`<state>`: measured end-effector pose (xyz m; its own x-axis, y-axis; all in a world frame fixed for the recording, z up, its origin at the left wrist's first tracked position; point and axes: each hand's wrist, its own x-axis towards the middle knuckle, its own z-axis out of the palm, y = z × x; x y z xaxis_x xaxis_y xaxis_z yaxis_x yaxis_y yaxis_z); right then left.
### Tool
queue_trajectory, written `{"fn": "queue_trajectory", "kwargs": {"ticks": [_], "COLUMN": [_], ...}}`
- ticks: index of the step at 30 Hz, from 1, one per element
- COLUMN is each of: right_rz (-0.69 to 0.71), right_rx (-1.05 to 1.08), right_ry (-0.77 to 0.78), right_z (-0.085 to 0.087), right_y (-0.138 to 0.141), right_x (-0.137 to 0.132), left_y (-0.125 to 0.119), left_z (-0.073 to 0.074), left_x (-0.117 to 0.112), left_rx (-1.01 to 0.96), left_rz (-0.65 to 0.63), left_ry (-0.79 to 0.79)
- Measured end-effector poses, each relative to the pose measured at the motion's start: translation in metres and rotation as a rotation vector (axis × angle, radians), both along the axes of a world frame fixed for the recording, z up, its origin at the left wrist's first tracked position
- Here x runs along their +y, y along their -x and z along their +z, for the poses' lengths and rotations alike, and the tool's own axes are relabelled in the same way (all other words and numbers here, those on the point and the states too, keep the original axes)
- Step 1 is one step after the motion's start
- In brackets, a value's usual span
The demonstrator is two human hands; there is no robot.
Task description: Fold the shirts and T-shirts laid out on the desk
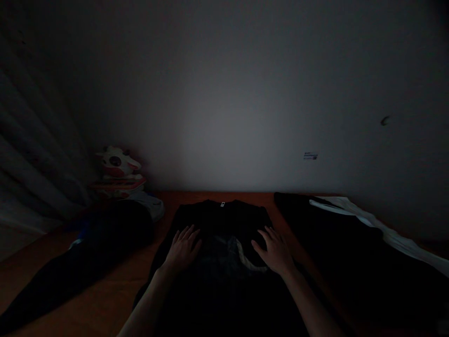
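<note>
A black shirt [224,295] lies spread out in front of me, its neckline with a small white label [222,204] at the far end. On its chest is a dim print with a pale curved stripe [245,261]. My left hand [183,245] rests on the left side of the shirt, fingers stretched and spread. My right hand [274,248] lies likewise on the right side, beside the pale stripe, fingers apart. Neither hand grips the cloth. The lower part of the shirt fades into darkness between my forearms.
Dark clothing [115,229] is heaped at left on the orange-brown surface [98,299]. Behind it sits a cow-shaped toy [118,163]. At right lie dark garments [351,252] with white cloth [396,236]. A wall [228,117] stands behind, and a pale curtain [31,154] hangs left.
</note>
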<state>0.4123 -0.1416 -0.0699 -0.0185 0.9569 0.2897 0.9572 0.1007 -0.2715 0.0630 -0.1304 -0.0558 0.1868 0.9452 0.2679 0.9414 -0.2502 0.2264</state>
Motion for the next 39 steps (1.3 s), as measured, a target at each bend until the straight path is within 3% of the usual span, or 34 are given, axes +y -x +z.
{"fn": "queue_trajectory", "kwargs": {"ticks": [5, 11, 14, 18, 22, 26, 31, 35, 39], "right_rz": [0.11, 0.116, 0.177, 0.33, 0.32, 0.289, 0.282, 0.202, 0.108], "right_rx": [0.133, 0.158, 0.189, 0.298, 0.24, 0.247, 0.44, 0.542, 0.581], "right_ry": [-0.177, -0.138, -0.06, 0.124, 0.189, 0.219, 0.169, 0.199, 0.269], "right_z": [0.006, 0.008, 0.024, 0.047, 0.043, 0.032, 0.042, 0.056, 0.056], "right_y": [-0.005, -0.005, -0.008, -0.036, -0.073, -0.085, -0.073, -0.071, -0.076], "right_x": [0.0, 0.0, -0.013, -0.053, -0.094, -0.114, -0.13, -0.14, -0.136], "left_y": [-0.005, -0.013, 0.007, 0.058, 0.098, 0.104, 0.095, 0.094, 0.096], "left_z": [0.009, 0.022, 0.04, 0.056, 0.041, 0.026, 0.04, 0.055, 0.054], "left_x": [-0.006, -0.012, -0.029, -0.075, -0.115, -0.127, -0.134, -0.142, -0.134], "left_rx": [-0.036, -0.11, -0.214, -0.194, -0.108, -0.086, -0.356, -0.671, -0.791], "left_rz": [-0.021, -0.1, -0.145, -0.103, -0.096, -0.136, -0.129, -0.015, 0.139], "left_ry": [-0.053, 0.086, 0.136, 0.138, 0.105, 0.029, 0.049, 0.127, 0.126]}}
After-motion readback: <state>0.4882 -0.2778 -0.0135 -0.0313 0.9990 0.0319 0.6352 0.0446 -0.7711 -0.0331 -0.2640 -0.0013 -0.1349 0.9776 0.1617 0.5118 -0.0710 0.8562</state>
